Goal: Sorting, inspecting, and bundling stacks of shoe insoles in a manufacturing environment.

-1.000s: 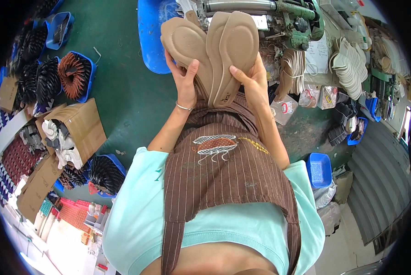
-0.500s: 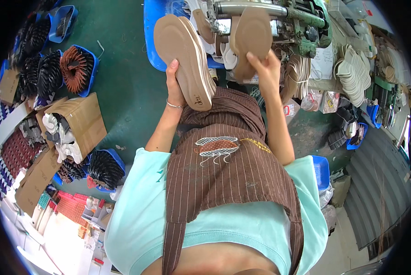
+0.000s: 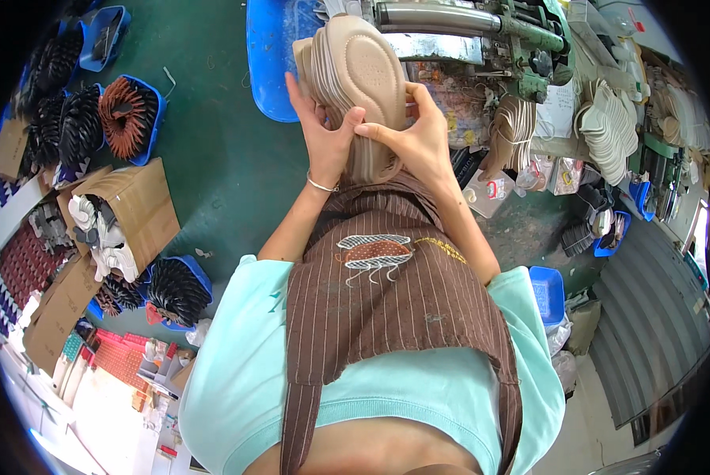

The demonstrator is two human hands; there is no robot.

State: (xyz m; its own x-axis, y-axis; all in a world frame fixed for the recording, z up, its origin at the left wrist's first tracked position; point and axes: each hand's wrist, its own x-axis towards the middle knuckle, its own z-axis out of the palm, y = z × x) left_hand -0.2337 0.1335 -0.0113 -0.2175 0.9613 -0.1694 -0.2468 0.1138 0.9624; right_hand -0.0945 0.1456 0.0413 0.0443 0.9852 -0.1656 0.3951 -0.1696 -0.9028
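Both sides of our grip are closed on one stack: the left grip (image 3: 323, 144) wraps the layered left edges, and the right grip (image 3: 420, 146) bears on the right edge, its thumb meeting or nearly meeting the left thumb across the top piece. Between them we have the tan insole stack (image 3: 367, 71), pieces lying face to face with their toe and heel ends roughly lined up, left of the roller machine (image 3: 442, 20) and nearer to our body than it is.

What has just changed is that our two hands are together on the stack. Half a second ago the left holds several insoles by itself, while the right stands well apart with a blurred tan piece in front of the machine. We judge that the insoles are now gathered into one bundle, although we cannot count them.

Compared with that earlier frame, the stack sits closer to the machine's left end, its layered edges turned to the left, and a pad with small dots shows on top. Left of the machine, the blue tub (image 3: 269, 103) remains; nearer us than the machine's right end, the strapped insole bundle (image 3: 507, 134) stays put.
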